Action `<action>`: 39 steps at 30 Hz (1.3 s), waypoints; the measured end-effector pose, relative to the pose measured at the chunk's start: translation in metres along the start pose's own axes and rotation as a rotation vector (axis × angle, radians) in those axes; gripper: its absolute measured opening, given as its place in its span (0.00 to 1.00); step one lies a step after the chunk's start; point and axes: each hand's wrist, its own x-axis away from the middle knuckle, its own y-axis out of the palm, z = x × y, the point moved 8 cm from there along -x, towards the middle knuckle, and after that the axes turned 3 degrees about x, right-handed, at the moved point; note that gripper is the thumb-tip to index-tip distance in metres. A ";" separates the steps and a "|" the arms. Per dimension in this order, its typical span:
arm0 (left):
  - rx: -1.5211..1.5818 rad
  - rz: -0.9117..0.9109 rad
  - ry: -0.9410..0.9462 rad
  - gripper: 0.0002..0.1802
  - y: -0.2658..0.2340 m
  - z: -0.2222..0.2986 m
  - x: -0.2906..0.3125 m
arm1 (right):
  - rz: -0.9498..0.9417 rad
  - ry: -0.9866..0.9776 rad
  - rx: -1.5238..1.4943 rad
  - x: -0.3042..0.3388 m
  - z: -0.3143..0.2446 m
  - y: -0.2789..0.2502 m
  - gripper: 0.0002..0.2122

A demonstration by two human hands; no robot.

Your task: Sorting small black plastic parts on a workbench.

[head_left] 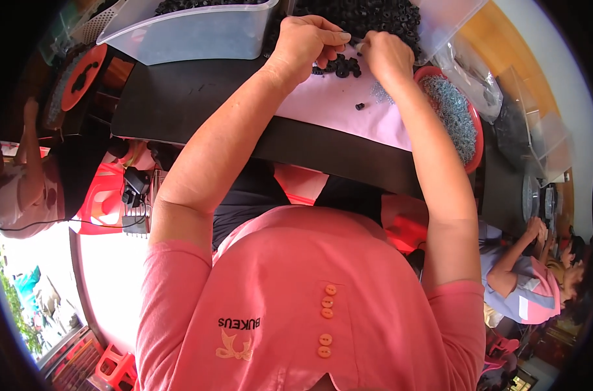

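Observation:
Both hands meet over a pink sheet (348, 124) at the far side of the dark table. My left hand (303, 45) is closed in a pinch on a small black part (354, 41). Close to its right, my right hand (389, 57) has its fingertips pressed together; what they hold is too small to make out. Under the hands lies a little cluster of black cylindrical pieces (344, 66), and a single black piece (360, 106) sits nearer to me. A large heap of similar black pieces (388, 18) spreads behind the hands.
At left stands a translucent bin (205, 39) with black pieces. A red basin (477, 140) of small bluish clear pieces is beside my right forearm, with some spilled on the sheet. Clear plastic bags (476, 81) lie beyond. Other people sit at both sides; a red stool (101, 199) is at left.

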 end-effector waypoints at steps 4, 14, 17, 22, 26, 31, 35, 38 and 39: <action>0.026 0.009 -0.019 0.07 0.000 -0.003 0.000 | 0.020 -0.006 0.004 0.012 -0.003 0.008 0.10; 0.012 -0.027 0.010 0.07 0.010 -0.001 0.000 | -0.063 0.182 -1.055 0.013 0.026 -0.006 0.08; 0.002 -0.049 -0.004 0.07 0.013 -0.001 0.004 | -0.053 0.123 -1.218 0.023 0.003 -0.040 0.08; -0.020 -0.076 0.011 0.07 0.017 0.000 0.006 | -0.124 0.046 -1.292 0.029 -0.007 -0.042 0.07; -0.045 -0.072 0.034 0.07 0.020 0.003 0.008 | -0.131 0.051 -1.324 0.032 -0.008 -0.041 0.07; -0.035 -0.079 0.060 0.08 0.022 0.005 0.008 | -0.086 0.069 -1.387 0.033 -0.005 -0.039 0.07; -0.099 -0.058 0.092 0.08 0.021 0.008 0.010 | -0.074 0.081 -1.453 0.036 -0.008 -0.037 0.06; -0.144 -0.041 0.099 0.07 0.022 0.009 0.011 | -0.035 0.078 -1.507 0.037 -0.007 -0.039 0.05; -0.154 -0.038 0.100 0.07 0.022 0.010 0.012 | -0.006 0.078 -1.498 0.037 -0.005 -0.042 0.05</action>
